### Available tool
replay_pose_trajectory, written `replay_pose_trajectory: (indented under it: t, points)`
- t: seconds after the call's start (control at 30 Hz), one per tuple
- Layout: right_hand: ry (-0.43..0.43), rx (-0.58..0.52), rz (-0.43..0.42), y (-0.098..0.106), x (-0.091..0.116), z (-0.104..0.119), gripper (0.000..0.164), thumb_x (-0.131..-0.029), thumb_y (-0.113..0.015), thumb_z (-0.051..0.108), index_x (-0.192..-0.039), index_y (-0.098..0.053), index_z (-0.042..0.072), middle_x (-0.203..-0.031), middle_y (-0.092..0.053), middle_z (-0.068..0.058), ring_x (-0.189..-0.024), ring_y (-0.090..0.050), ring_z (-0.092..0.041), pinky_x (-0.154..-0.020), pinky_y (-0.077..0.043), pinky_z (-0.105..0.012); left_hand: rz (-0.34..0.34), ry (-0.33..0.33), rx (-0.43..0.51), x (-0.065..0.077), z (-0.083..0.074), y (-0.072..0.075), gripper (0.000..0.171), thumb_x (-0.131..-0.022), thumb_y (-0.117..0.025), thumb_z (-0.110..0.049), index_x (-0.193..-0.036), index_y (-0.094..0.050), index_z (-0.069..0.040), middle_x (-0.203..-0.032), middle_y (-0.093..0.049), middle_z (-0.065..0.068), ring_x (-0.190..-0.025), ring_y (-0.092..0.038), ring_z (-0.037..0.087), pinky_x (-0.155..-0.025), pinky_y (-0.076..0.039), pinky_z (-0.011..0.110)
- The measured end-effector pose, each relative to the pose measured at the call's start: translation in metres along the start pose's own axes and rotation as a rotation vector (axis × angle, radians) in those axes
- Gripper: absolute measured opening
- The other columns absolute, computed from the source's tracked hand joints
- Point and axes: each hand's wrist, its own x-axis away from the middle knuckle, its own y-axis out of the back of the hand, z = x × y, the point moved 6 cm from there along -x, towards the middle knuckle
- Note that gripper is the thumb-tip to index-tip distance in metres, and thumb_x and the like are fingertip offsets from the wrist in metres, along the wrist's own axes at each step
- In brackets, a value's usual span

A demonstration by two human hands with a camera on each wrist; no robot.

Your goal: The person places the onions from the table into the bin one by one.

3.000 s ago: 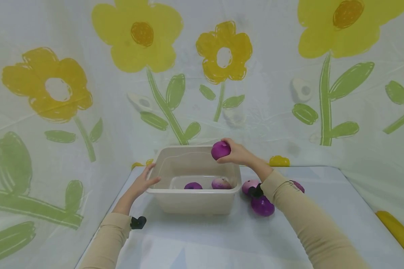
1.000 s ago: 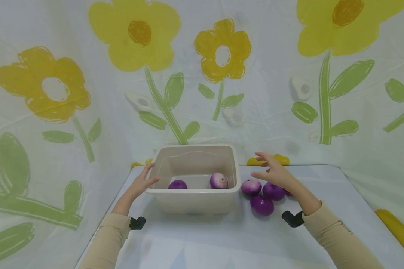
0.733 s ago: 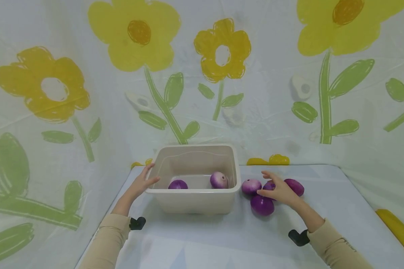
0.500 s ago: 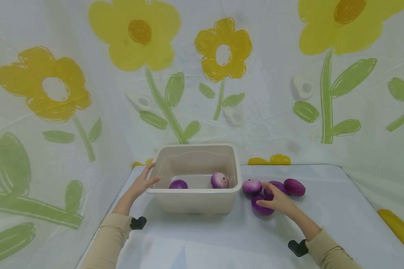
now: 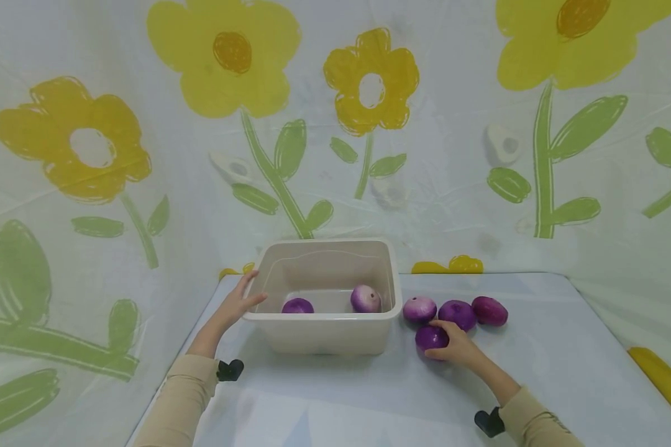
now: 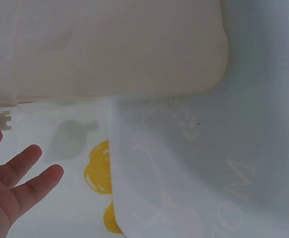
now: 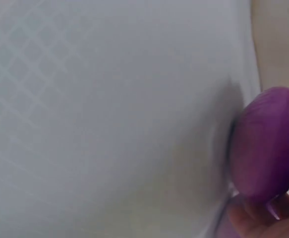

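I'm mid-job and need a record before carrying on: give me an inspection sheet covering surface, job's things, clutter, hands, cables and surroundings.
Surface: table with a pale, faintly printed covering.
Job's things: bin holding a purple onion, partly hidden by the front wall, and a paler onion; four more onions grouped on the table to the bin's right.
Clutter: nothing seen in the head view.
Hands: left hand at the bin's left rim, fingers straight; right hand grips the nearest onion of the four.
Cables: nothing seen; a black device shows at the left wrist.
Surroundings: pale backdrop printed with yellow flowers.
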Motion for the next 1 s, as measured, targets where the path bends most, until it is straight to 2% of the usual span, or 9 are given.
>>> replay_pose_trajectory:
  t: [0.43,0.77,1.0]
  points:
    - [-0.077,-0.067,0.042,-0.0091,0.0036,-0.0106,0.085,-0.065,-0.081,0.022,-0.133,-0.034,0.002,-0.132,-0.039,-0.030,-0.117,-0.040,-0.050,-0.090,-0.037,-0.063,0.001,-0.023,-0.009,-0.0039,0.0039,-0.0009,0.078,-0.087,-0.058,-0.039,-0.145,-0.014,-0.012,-0.148,-0.017,0.025,-0.130,-0.023,0.049,-0.101,-0.024,0.064]
    - [-0.079,-0.061,0.027,-0.0071,0.0055,-0.0095,0.085,-0.064,-0.082,0.021,-0.131,-0.035,0.001,-0.130,-0.041,-0.029,-0.115,-0.042,-0.049,-0.089,-0.039,-0.062,0.004,-0.015,0.003,-0.0036,0.0027,-0.0013,0.080,-0.086,-0.058,-0.041,-0.146,-0.013,-0.013,-0.149,-0.016,0.025,-0.131,-0.022,0.049,-0.100,-0.023,0.065]
    - [-0.073,-0.054,0.037,-0.0021,0.0040,-0.0056,0.086,-0.065,-0.082,0.026,-0.132,-0.034,0.004,-0.129,-0.041,-0.031,-0.113,-0.043,-0.049,-0.087,-0.041,-0.061,0.003,-0.020,-0.001,-0.0031,0.0037,-0.0013,0.079,-0.087,-0.058,-0.041,-0.145,-0.013,-0.012,-0.148,-0.017,0.026,-0.130,-0.023,0.050,-0.101,-0.023,0.064]
